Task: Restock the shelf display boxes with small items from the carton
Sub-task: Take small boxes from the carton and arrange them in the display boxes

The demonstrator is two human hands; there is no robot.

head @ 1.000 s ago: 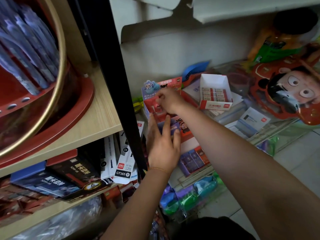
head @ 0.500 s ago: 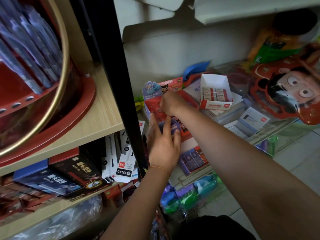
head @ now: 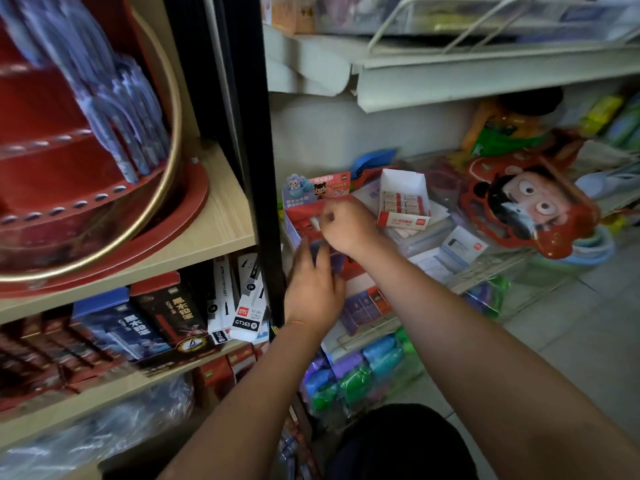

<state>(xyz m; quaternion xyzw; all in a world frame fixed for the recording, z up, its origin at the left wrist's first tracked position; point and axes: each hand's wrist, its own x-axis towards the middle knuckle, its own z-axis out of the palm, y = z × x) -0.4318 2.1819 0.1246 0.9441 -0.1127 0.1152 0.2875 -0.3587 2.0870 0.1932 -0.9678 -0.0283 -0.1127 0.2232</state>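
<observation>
Pretty dim overall, with soft daylight coming in from the right. Lots of motion blur everywhere, and that wide-angle lens bends the edges hard.

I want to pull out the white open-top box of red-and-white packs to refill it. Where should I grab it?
Grip the white box by its two long side walls, coming from above and the front. Its top is open and its low red-labelled front faces you. The right hand is nearest, though busy at the red display box.
</observation>
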